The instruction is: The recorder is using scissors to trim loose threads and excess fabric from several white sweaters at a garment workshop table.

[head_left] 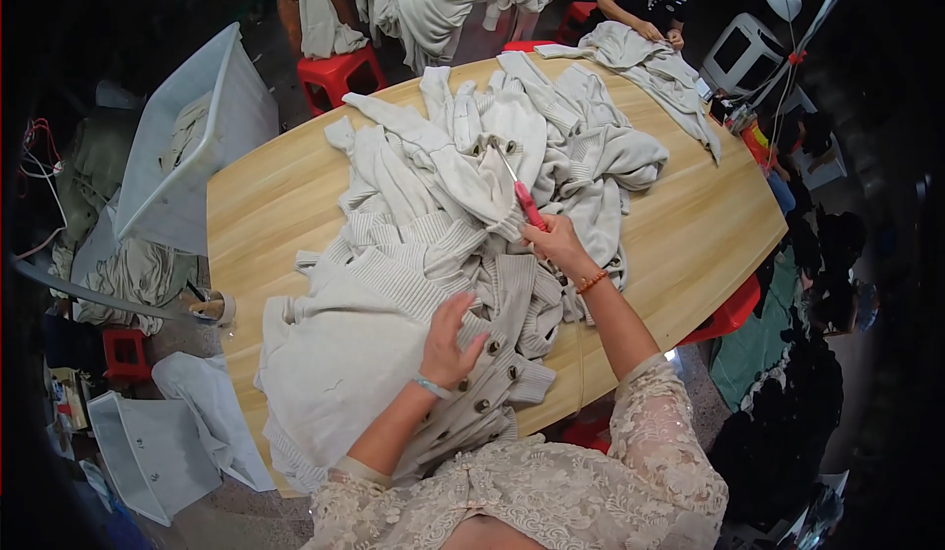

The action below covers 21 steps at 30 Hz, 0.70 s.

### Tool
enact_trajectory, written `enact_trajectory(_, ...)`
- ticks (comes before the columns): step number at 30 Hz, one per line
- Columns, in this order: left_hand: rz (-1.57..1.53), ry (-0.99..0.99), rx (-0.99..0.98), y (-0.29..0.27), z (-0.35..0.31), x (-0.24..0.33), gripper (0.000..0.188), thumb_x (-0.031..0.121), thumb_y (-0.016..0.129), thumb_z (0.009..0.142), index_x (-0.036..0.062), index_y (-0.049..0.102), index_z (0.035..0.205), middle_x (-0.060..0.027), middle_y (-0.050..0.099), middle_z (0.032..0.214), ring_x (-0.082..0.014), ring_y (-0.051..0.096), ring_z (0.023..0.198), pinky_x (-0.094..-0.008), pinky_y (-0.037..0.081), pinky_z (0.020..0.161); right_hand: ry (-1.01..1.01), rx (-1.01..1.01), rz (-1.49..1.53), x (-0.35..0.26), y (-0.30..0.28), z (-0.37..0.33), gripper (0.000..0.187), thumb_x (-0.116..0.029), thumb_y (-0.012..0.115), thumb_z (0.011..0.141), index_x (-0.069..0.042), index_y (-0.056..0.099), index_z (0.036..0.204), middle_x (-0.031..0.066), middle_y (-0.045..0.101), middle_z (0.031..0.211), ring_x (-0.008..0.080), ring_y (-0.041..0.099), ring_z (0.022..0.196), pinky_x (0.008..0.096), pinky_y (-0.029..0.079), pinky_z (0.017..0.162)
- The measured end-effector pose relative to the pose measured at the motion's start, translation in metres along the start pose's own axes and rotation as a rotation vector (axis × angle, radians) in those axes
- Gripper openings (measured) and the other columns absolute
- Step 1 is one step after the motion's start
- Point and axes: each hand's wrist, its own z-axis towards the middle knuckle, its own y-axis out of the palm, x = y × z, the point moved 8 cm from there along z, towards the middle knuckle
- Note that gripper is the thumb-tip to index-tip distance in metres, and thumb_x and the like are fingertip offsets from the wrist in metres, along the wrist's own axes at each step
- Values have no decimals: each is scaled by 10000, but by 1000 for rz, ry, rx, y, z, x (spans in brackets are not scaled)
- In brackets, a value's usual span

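Note:
My right hand (pixel 559 245) is closed around the red handle of a slim tool (pixel 529 205) with a thin metal shaft. Its tip points away from me over the pale knitted garments (pixel 394 156) heaped mid-table, close to some dark buttons (pixel 511 147). The exact kind of tool cannot be made out. Nearer to me, a cream knitted cardigan (pixel 335 373) lies spread out, with ribbed bands and several dark buttons down its front. Over it my left hand (pixel 451 348) is held with fingers apart and nothing in it; whether it touches the knit is unclear.
The wooden table (pixel 679 240) has curved edges. A large white bin (pixel 197 136) stands at its left, and a smaller white bin (pixel 157 456) sits lower left. Across the table, one person (pixel 650 3) handles a pale garment. Red stools (pixel 340 77) stand around the table.

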Motion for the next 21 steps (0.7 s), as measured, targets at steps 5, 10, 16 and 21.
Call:
enact_trajectory(5, 257, 242, 180, -9, 66, 34, 961, 126, 830, 628, 33, 316, 1434, -239, 303, 1455, -427, 355, 1285, -462, 305, 1070, -157, -93, -9, -69, 12, -74, 189, -185, 638, 881, 0, 621, 847, -41, 551, 674, 21, 445, 568, 210, 364, 497)
enact_trajectory(10, 330, 417, 73, 18, 78, 55, 692, 114, 735, 649, 53, 482, 1290, -202, 506, 1246, -391, 493, 1130, -434, 416, 961, -221, -268, 47, -84, 19, -152, 114, -96, 636, 862, 8, 592, 874, -61, 511, 708, 27, 422, 649, 213, 368, 561)
enact_trajectory(16, 84, 221, -418, 86, 55, 70, 338, 115, 680, 722, 12, 606, 1036, -210, 637, 987, -398, 617, 922, -424, 505, 799, -121, -238, 116, -68, -22, -195, 137, -45, 644, 853, -1, 618, 981, -54, 541, 747, 22, 449, 627, 189, 381, 562)
enact_trajectory(21, 35, 522, -59, 33, 76, 86, 191, 40, 649, 773, 3, 661, 960, -113, 690, 885, -231, 661, 815, -353, 516, 784, -264, 15, 250, -86, -52, -194, 270, -87, 648, 906, 43, 607, 1139, 66, 696, 896, 50, 591, 673, 193, 477, 587)
